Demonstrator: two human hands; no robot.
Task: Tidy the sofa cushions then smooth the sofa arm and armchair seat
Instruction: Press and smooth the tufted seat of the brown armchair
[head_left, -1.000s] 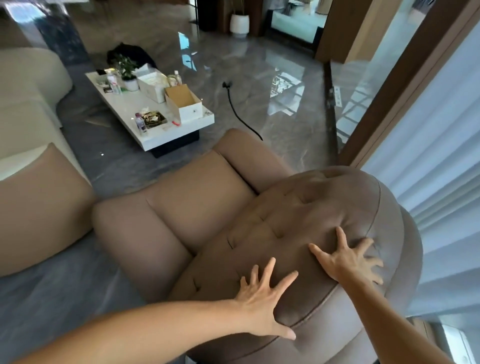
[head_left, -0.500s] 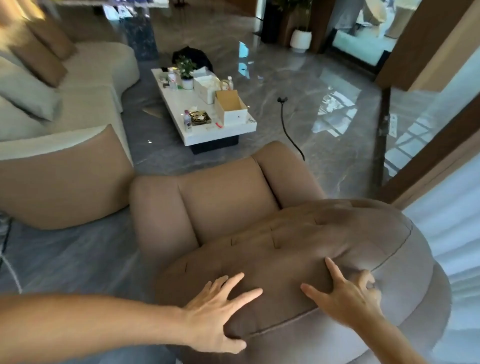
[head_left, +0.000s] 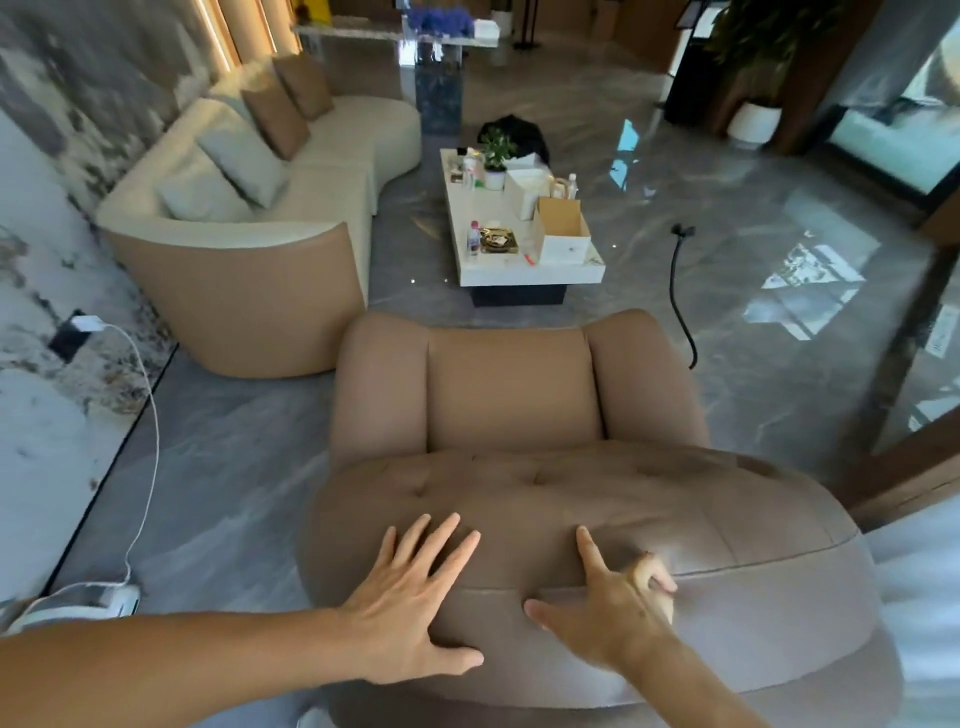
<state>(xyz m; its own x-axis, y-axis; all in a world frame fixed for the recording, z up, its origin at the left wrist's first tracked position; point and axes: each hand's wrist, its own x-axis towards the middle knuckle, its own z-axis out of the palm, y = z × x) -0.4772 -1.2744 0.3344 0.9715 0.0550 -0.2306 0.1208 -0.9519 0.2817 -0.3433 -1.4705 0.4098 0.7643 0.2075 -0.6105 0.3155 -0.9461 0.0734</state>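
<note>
A tan armchair stands below me, seen from behind; its tufted backrest top (head_left: 597, 499) is nearest and its seat (head_left: 511, 384) lies beyond. My left hand (head_left: 415, 603) rests flat on the backrest's near left edge, fingers spread. My right hand (head_left: 618, 592) lies on the backrest seam, index finger stretched out, the other fingers curled on the fabric. The cream sofa (head_left: 311, 176) with a tan arm (head_left: 249, 296) stands at the far left, with grey cushions (head_left: 228, 166) and tan cushions (head_left: 291, 98) lined up along its back.
A white coffee table (head_left: 519, 260) with a cardboard box (head_left: 563, 231), bottles and a small plant stands beyond the armchair. A black cable (head_left: 680, 301) lies on the glossy floor at right. A white charger cable (head_left: 148, 431) hangs from the marble wall at left.
The view has swung left and up, bringing the whole sofa into sight. Both hands have slid toward the near edge of the backrest, and the right hand's fingers have curled.
</note>
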